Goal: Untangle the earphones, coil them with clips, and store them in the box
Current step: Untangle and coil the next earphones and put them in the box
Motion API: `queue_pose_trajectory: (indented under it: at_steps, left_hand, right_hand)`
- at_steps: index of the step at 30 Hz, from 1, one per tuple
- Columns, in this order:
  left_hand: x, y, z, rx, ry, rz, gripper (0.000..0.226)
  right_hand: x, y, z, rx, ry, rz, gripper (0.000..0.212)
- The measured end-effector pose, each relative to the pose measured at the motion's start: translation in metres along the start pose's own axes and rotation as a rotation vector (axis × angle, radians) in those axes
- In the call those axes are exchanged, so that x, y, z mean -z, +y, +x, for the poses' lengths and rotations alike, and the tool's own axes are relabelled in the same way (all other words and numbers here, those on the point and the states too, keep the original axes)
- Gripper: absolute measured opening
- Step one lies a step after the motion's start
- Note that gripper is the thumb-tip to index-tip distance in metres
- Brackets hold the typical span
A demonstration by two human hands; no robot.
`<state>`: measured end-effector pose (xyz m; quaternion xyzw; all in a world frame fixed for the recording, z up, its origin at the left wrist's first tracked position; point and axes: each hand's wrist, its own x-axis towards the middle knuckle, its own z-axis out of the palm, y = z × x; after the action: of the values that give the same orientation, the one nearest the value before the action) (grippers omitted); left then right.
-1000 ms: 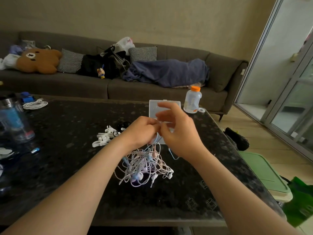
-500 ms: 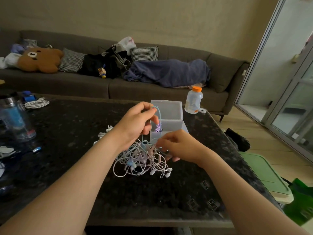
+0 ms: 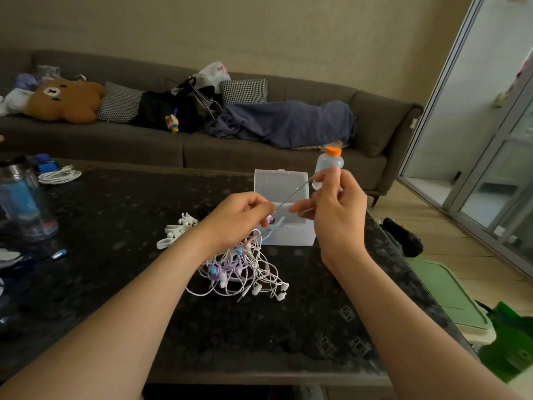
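Head cam: the right hand point(image 3: 337, 217) pinches a thin grey cord point(image 3: 294, 194) between thumb and forefinger, so that grip is closed on the cord. The left hand point(image 3: 233, 220) has its fingers curled around the cord's lower end. You only see the back of that hand, so the exact pinch is hidden. The cord runs taut from the left hand up toward 1 o'clock to the right thumb. It's blurry, and I can't tell whether a second strand goes through the right hand's lower fingers.

The rest of the earphones point(image 3: 242, 269) are a white, pink and blue tangle on the dark tabletop point(image 3: 115, 284), at 6 o'clock from the hands and partly covered by the left wrist. The clear box point(image 3: 288, 235) sits at 12 o'clock from the tangle with its lid point(image 3: 279, 183) standing open. The hands block most of the inside, apart from something purple I can't make out.

The white clips point(image 3: 176, 232) lie at 10 o'clock from the tangle, half hidden by the left forearm. An orange-capped bottle point(image 3: 328, 163) stands at 1 o'clock from the box, behind the right thumb. A tumbler point(image 3: 20, 203) at far 9 o'clock is cut off by the edge.
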<state>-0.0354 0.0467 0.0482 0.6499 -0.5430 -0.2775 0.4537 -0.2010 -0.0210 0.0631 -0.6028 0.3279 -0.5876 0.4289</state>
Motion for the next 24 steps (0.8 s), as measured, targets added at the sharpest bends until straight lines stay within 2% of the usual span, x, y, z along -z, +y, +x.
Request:
queue_pose_trajectory:
  at_steps: [2, 5, 7, 9, 12, 17, 20, 22, 24]
  left_hand:
    - [0.003, -0.003, -0.001, -0.024, -0.03, 0.027, 0.015]
    - [0.003, -0.015, 0.0, -0.039, -0.004, 0.305, 0.019]
    - [0.002, -0.021, 0.001, -0.006, 0.023, 0.489, 0.017]
    - [0.004, -0.027, 0.001, 0.048, 0.029, 0.573, 0.022]
    - [0.009, -0.032, 0.001, 0.132, 0.033, 0.592, 0.039]
    - [0.012, -0.034, 0.001, 0.135, 0.025, 0.556, 0.038]
    - [0.011, -0.03, 0.0, 0.129, 0.039, 0.529, 0.036]
    - [0.01, -0.028, 0.0, 0.134, 0.046, 0.491, 0.036]
    - [0.011, -0.026, 0.0, 0.161, 0.03, 0.405, 0.037]
  right_hand:
    - [0.001, 0.002, 0.002, 0.14, 0.051, -0.113, 0.03]
    - [0.004, -0.001, 0.003, 0.296, 0.128, -0.231, 0.025]
    - [0.006, -0.002, 0.003, 0.324, 0.144, -0.287, 0.026]
    - [0.007, 0.004, 0.005, 0.305, 0.108, -0.46, 0.03]
    - [0.01, 0.024, 0.011, 0.213, 0.004, -0.798, 0.032]
    - [0.01, 0.039, 0.01, -0.001, -0.263, -1.058, 0.025]
    - [0.006, 0.033, 0.0, -0.132, -0.457, -1.202, 0.065]
    - [0.001, 0.028, -0.007, -0.102, -0.492, -1.247, 0.079]
    - [-0.006, 0.025, -0.01, 0.063, -0.487, -1.188, 0.064]
